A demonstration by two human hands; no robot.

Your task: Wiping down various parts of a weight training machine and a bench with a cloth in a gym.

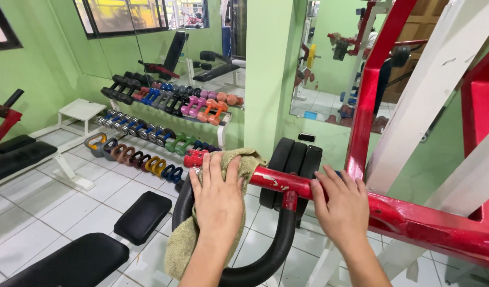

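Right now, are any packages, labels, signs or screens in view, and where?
None that can be made out.
Left hand: presses an olive cloth on the red bar.
Right hand: rests on the same bar.
Dumbbell rack: by the green wall; no tags readable.
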